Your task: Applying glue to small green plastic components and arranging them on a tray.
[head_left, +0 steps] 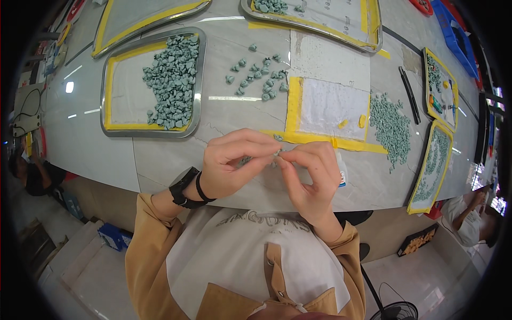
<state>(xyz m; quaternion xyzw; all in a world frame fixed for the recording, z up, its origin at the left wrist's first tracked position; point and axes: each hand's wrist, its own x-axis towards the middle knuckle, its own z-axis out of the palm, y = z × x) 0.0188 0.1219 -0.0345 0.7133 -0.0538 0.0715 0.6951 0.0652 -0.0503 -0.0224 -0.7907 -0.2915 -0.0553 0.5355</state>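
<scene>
I find both hands closed in a pinch: the left hand (pixel 234 162) and right hand (pixel 313 178) meet at the fingertips above the near part of the tabletop (pixel 181 170), apparently gripping a small greenish piece (pixel 278 152), presumably to steady it from both sides. Loose green bits (pixel 392 130) lie rightward, likely for reach. The piece is mostly covered; I cannot determine its shape.

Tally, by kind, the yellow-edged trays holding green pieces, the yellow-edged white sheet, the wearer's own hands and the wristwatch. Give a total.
Trays of green pieces: 4
Yellow-edged white sheet: 1
Wearer's hands, left and right: 2
Wristwatch: 1
Total: 8
</scene>
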